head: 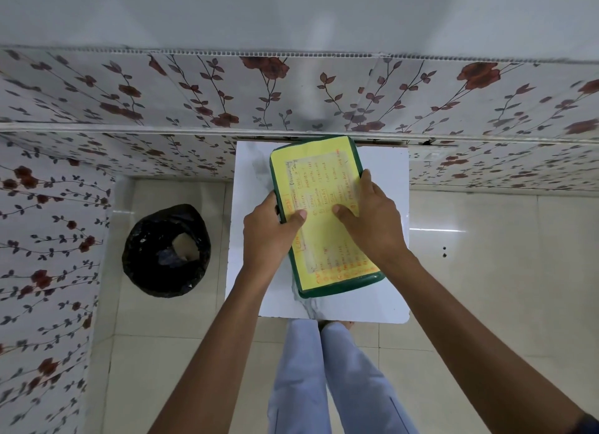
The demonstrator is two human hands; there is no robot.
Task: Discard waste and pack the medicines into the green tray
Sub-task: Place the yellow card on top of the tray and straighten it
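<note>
A green tray (343,287) lies on a small white table (382,297), closed by a lid covered with a yellow handwritten sheet (319,181). My left hand (269,236) grips the tray's left edge, thumb on the yellow sheet. My right hand (372,219) holds the right edge, thumb pressed on the sheet too. No medicines are visible; the tray's inside is hidden under the lid.
A bin lined with a black bag (167,252) stands on the tiled floor left of the table, with some waste inside. Floral-patterned wall panels (194,93) run behind and to the left. My legs in light trousers (324,385) stand at the table's near edge.
</note>
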